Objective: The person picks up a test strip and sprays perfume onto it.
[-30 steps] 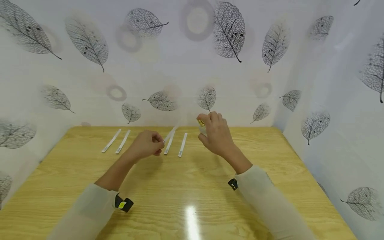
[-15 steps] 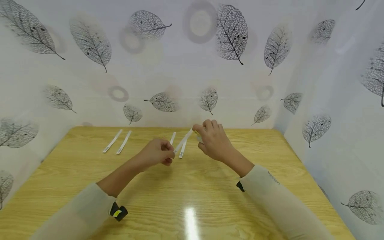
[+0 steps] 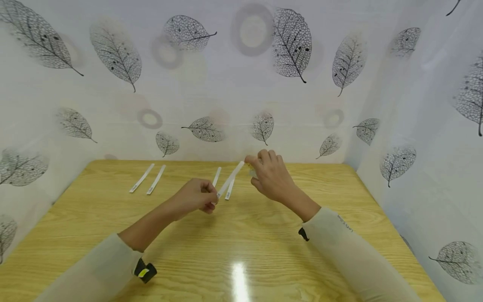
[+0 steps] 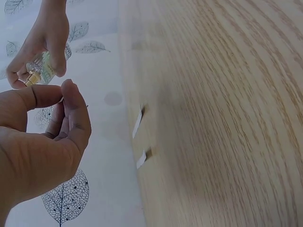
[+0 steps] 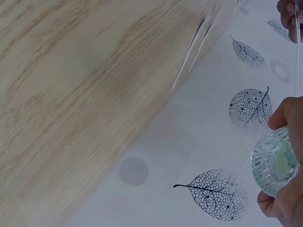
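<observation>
My left hand [image 3: 198, 195] pinches the near end of a white paper test strip [image 3: 231, 178] between thumb and fingertips. The strip slants up and away to the right, its far end close to the other hand. In my right hand [image 3: 272, 174] is a clear glass perfume bottle [image 4: 46, 68] with a gold spray neck [image 4: 32, 79]. The index finger lies at the bottle's top, and the ribbed glass base [image 5: 272, 163] shows in the right wrist view. Two more white strips [image 3: 229, 192] lie on the table beneath the held one, partly hidden by it and the left hand.
Farther left, two similar strips [image 3: 141, 178] lie side by side, small print at their near ends. The wooden table [image 3: 226, 243] ends at a pale curtain [image 3: 211, 92] with leaf prints, which also hangs along both sides.
My left hand has moved right and slightly nearer, bringing the strip's far end up to the bottle. The right hand has shifted a little lower in the view, still holding the bottle.
</observation>
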{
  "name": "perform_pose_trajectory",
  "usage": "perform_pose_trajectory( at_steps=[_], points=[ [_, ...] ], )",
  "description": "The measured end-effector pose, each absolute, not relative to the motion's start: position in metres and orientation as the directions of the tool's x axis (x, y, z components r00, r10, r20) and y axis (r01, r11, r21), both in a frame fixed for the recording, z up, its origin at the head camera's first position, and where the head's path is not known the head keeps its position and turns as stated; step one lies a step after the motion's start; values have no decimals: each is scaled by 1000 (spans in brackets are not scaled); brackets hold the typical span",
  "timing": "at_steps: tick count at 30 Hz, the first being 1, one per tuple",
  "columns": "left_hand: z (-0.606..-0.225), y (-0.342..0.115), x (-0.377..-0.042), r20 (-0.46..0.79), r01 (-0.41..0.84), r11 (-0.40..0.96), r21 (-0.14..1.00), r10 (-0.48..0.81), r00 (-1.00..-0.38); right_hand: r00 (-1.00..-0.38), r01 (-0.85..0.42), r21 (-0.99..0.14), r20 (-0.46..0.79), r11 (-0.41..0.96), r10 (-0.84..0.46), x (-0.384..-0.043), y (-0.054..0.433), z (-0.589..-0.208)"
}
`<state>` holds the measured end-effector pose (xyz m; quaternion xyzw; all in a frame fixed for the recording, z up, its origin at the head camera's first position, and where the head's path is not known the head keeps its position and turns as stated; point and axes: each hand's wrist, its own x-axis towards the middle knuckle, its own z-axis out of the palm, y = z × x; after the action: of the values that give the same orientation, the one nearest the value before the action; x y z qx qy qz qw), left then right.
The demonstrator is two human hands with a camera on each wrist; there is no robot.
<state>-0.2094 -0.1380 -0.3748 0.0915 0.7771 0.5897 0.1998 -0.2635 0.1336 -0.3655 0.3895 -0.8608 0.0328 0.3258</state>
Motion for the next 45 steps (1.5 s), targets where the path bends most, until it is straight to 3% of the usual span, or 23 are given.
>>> perform_pose_trajectory(
  at_steps=[21, 45],
  points=[
    [-374, -137, -206, -207, -94, 288, 953, 391, -897, -510, -682, 201, 558, 703, -654, -262, 131, -367],
    [-373, -133, -209, -223, -106, 301, 948, 388, -894, -491, -666, 244, 568, 705, -661, -264, 133, -372]
  ],
)
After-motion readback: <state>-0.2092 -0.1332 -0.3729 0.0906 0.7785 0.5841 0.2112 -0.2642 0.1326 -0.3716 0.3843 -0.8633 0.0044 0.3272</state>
